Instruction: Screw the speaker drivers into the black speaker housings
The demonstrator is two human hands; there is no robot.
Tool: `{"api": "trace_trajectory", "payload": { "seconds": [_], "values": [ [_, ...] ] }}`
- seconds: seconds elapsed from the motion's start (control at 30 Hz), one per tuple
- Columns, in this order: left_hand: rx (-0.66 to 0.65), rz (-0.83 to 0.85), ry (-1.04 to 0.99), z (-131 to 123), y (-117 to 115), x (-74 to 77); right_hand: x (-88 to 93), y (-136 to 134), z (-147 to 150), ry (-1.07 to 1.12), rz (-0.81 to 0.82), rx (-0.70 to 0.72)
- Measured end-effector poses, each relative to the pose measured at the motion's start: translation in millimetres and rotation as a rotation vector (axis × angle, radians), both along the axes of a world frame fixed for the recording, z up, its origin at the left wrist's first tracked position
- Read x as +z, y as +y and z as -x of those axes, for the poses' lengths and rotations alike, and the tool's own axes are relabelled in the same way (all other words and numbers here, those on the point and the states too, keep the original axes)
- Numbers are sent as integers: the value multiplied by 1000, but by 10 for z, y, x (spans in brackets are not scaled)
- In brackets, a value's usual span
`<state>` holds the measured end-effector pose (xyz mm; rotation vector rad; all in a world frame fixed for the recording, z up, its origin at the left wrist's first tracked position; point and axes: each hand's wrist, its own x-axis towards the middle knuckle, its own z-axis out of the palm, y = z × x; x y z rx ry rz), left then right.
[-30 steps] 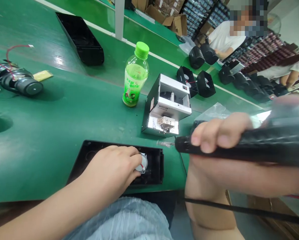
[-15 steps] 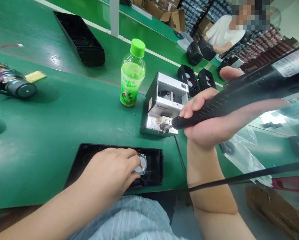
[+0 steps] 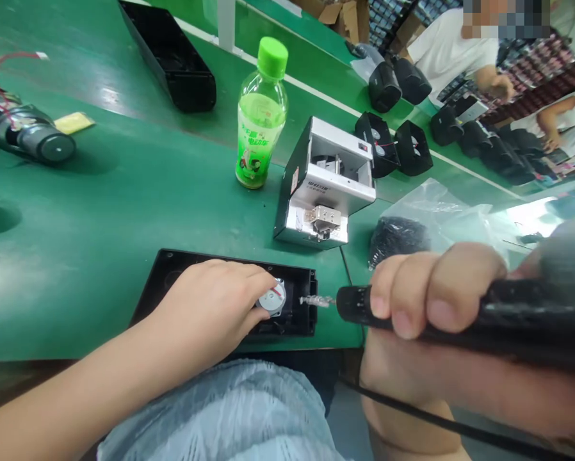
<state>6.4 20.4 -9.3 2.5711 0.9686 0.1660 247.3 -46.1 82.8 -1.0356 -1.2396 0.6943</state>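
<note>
My left hand (image 3: 215,306) rests inside an open black plastic housing (image 3: 297,282) at the bench's near edge, fingertips pressed on a small round silver speaker part (image 3: 273,299). My right hand (image 3: 426,288) is wrapped round a black electric screwdriver (image 3: 460,314), held level. Its bit (image 3: 316,300) carries a screw and points left at the housing's right end, close to the speaker part. A black cord hangs from the tool below my wrist.
A silver screw feeder box (image 3: 326,182) stands behind the housing, next to a green-capped drink bottle (image 3: 261,115). A plastic bag with dark parts (image 3: 412,224) lies to the right. Black speaker shells (image 3: 172,57) and motors (image 3: 23,131) lie further off. People work at the far right.
My right hand brought the screwdriver down from the screw feeder to the housing's right end, a screw now on its bit. My left hand stayed on the speaker part.
</note>
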Motion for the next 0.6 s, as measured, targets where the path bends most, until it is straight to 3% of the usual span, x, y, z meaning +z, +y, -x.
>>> {"api": "trace_trajectory", "payload": {
  "seconds": [0.23, 0.43, 0.6],
  "values": [
    [-3, -15, -4, -39, -13, 42, -259, -48, 133, 9, 49, 85],
    [-13, -32, 13, -48, -12, 52, -358, -110, 372, 286, 15, -60],
    [-14, -49, -9, -46, -6, 51, -347, -56, 420, 264, 23, -65]
  ]
}}
